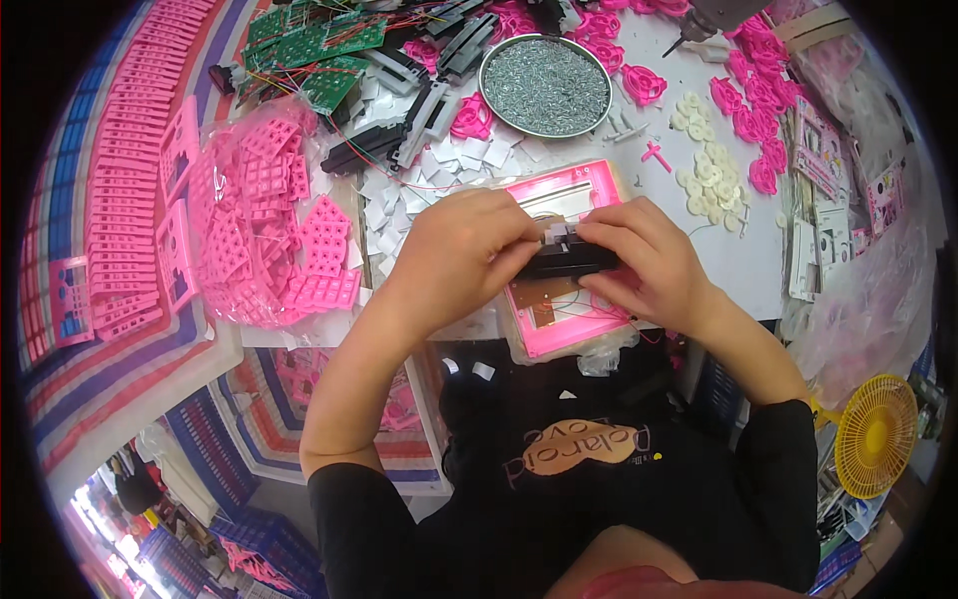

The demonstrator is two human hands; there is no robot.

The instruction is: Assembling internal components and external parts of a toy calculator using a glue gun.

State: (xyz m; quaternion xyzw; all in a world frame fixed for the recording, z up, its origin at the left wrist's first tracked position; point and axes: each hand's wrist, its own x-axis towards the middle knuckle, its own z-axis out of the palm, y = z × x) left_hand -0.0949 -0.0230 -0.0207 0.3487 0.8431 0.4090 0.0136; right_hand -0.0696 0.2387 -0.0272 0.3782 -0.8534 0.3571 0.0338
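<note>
A long black plastic part (572, 262) with a small grey-white piece on top is held between my hands. My left hand (467, 245) pinches its left end, fingertips pressed together and partly hidden. On the other end, my right hand (647, 258) has the thumb below and the fingers above. Underneath lies a pink rectangular casing (574, 337) on a plastic-wrapped pad, with a brown board (547, 292) and thin wires inside. My hands cover much of the casing's middle.
A round tray (486, 103) of small metal screws stands behind. Green circuit boards (334, 88), black-and-grey parts and white paper squares lie back left. Bagged pink keypads (249, 215) sit left. White rings (714, 180) and pink cord bundles (758, 125) lie right; a tool tip (689, 35) hangs above.
</note>
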